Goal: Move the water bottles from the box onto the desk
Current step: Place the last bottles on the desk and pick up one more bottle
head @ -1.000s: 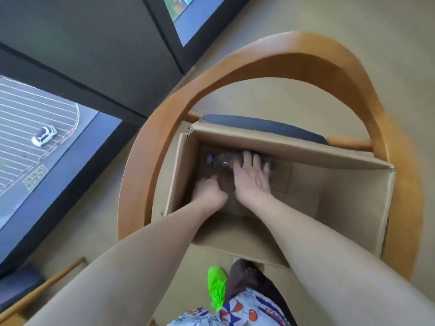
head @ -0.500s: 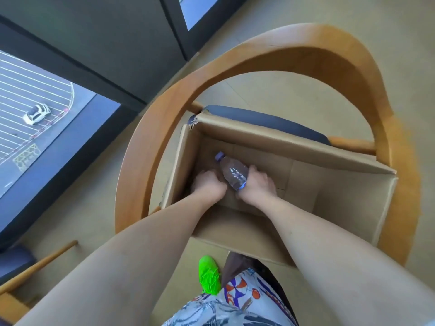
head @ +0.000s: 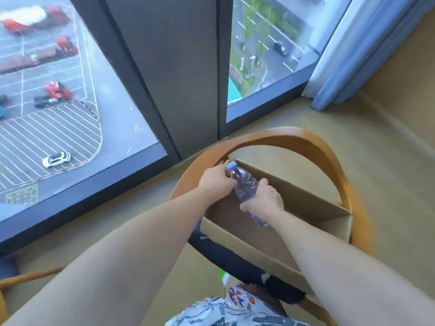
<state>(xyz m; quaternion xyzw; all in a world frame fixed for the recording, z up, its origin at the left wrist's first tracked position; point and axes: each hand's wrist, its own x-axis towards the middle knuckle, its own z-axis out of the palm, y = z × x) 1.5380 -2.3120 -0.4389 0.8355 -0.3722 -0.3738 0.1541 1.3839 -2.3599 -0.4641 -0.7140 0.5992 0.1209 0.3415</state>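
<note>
A clear plastic water bottle (head: 244, 184) with a pale blue cap sits between the two hands, lifted to about the level of the upper rim of the cardboard box (head: 294, 205). It tilts, with the cap pointing up and away toward the box's far left corner, and its lower end angling down toward the person. The right hand (head: 264, 200) is wrapped around the lower half of the bottle, fingers curled over the body so that only the upper part and a strip of blue label below the hand show. The left hand (head: 217, 181) is closed at the bottle's neck, its fingers bent against the top just under the cap; whether it truly grips the neck or only presses against it is hard to tell, since the fingers hide the contact. Both forearms reach forward from the bottom of the view and converge on the bottle.

The box is open at the top and rests on the dark blue seat of a wooden chair (head: 313, 147) with a curved backrest that arches around it. Beyond the chair, a large window (head: 58, 102) looks down on a car park, and a blue curtain (head: 367, 50) hangs at the right. The floor (head: 388, 142) is beige carpet.
</note>
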